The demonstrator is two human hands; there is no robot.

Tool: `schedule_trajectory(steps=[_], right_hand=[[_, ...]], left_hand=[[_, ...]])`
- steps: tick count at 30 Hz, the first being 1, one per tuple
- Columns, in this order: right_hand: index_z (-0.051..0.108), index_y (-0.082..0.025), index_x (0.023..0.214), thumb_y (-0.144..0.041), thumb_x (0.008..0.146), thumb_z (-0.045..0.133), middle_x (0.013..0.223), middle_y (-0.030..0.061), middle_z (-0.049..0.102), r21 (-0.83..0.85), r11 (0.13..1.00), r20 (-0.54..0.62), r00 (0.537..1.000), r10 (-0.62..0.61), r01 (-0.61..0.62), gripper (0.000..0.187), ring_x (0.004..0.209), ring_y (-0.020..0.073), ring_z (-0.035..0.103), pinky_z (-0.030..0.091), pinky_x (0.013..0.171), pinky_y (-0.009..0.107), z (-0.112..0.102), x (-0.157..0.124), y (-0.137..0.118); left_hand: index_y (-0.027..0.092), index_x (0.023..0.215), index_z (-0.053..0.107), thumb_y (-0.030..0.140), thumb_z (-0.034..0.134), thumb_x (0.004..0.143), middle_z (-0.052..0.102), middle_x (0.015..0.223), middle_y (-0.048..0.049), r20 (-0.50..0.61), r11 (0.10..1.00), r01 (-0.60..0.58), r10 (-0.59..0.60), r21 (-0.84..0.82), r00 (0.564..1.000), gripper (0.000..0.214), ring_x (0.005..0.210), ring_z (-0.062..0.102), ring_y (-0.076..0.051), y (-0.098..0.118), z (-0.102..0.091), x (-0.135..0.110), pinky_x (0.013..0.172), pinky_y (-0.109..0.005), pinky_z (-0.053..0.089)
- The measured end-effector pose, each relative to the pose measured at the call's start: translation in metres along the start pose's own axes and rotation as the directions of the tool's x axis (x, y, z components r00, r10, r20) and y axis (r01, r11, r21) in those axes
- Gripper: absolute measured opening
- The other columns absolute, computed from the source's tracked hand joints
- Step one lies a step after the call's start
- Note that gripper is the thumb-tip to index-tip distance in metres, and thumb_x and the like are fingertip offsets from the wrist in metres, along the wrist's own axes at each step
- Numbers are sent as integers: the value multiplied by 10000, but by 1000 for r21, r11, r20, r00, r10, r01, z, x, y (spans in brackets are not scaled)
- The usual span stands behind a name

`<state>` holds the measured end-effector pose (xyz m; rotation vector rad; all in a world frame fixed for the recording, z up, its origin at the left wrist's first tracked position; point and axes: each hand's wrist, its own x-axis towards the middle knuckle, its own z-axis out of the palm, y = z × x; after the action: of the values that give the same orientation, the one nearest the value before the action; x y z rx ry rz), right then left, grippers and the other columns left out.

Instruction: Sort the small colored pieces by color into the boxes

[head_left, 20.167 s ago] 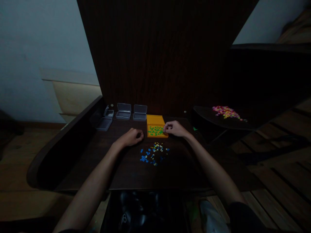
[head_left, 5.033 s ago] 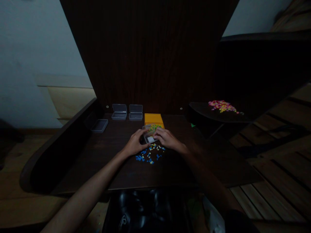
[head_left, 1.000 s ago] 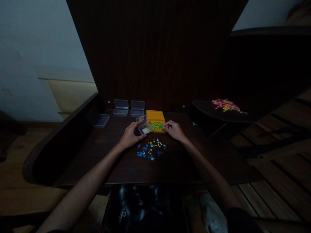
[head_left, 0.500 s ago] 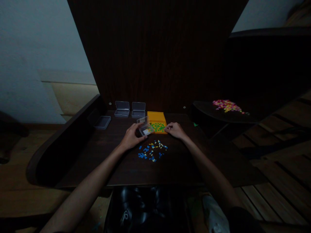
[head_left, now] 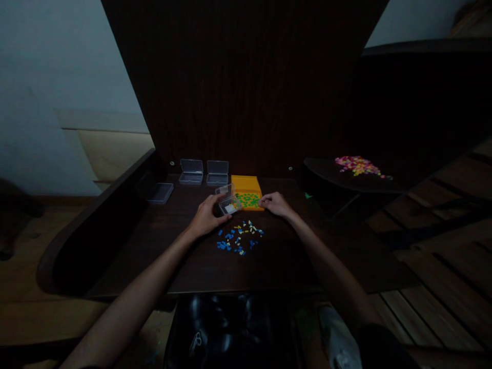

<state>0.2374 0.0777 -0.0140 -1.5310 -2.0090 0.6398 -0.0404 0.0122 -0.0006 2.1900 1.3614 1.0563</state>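
Right grip (head_left: 275,204) is bunched; whether anything is held cannot be told. On the desk (head_left: 203,271), a yellow box (head_left: 246,183) is set at that grip's ten o'clock. By the left grip (head_left: 205,218) a clear hinged case (head_left: 229,202) is grasped at two o'clock; blue and cream bricks (head_left: 237,239) are strewn at four.

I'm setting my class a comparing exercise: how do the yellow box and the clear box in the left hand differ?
The yellow box is opaque; the clear box is see-through. The yellow box holds many green pieces; in the clear box, a white item shows. The left hand grips the clear box, while the yellow box sits on the table. Both are open.
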Motion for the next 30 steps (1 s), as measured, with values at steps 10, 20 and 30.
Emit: schedule_trajectory(steps=[10, 20, 30], right_hand=[[767, -169, 874, -196, 862, 458, 936, 62, 724, -266, 949, 96, 985, -146, 167, 310, 860, 167, 645, 437, 763, 225, -19, -14, -20], [740, -216, 1030, -236, 822, 515, 972, 43, 703, -505, 856, 140, 989, -46, 112, 307, 824, 163, 618, 404, 694, 227, -21, -27, -35], [713, -225, 1111, -285, 840, 504, 1042, 61, 695, -573, 813, 189, 982, 10, 102, 347, 925, 197, 629, 429, 760, 248, -19, -31, -41]], left_hand=[[218, 1243, 512, 333, 735, 704, 600, 1194, -78, -1, 1000, -5, 5, -3, 1000, 595, 1097, 589, -248, 0, 0, -1, 934, -414, 482], [201, 1248, 510, 343, 736, 699, 608, 1191, -86, 13, 1000, 4, -4, -22, 1000, 611, 1073, 601, -248, 3, -2, -1, 917, -412, 493], [207, 1251, 508, 336, 731, 706, 598, 1208, -88, 8, 1000, 0, 0, -13, 1000, 603, 1092, 589, -244, 1, -2, -1, 934, -414, 482]])
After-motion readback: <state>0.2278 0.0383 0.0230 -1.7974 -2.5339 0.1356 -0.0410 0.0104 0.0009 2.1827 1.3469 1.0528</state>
